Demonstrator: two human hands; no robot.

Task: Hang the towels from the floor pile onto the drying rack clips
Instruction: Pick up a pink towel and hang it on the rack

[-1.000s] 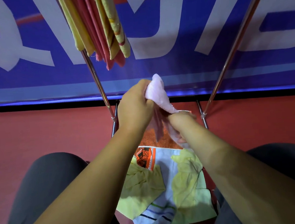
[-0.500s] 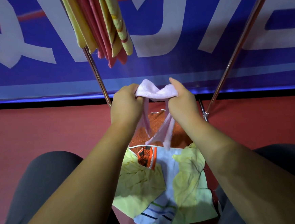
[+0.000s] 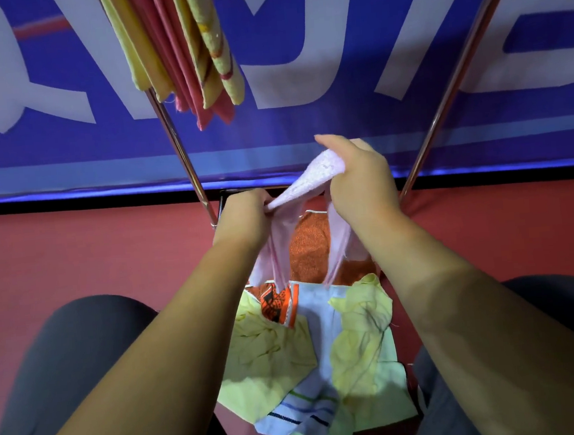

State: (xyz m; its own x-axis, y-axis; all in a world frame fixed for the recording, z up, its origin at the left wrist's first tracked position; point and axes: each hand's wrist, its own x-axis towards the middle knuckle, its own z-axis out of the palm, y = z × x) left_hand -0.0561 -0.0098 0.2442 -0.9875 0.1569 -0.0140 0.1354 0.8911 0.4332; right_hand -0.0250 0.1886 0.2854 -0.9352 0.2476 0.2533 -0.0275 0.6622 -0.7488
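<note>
A pale pink towel (image 3: 313, 177) is stretched between both hands above the floor pile. My left hand (image 3: 244, 217) grips its lower end, and my right hand (image 3: 358, 184) grips its upper end, higher and to the right. Loose pink folds hang down below both fists. The floor pile (image 3: 319, 335) lies between my knees: an orange towel, yellow cloths, a light blue striped towel. Several yellow and pink towels (image 3: 183, 50) hang from the drying rack at the top. The rack's clips are out of view.
Two slanted metal rack legs (image 3: 177, 147) (image 3: 446, 77) frame the hands left and right. A blue banner with white letters (image 3: 301, 61) stands behind. The floor is red (image 3: 92, 253). My knees in dark trousers (image 3: 66, 354) flank the pile.
The hands have pulled apart along the pink towel. My right hand rose and moved right, my left hand dropped lower, so the towel now slants between them.
</note>
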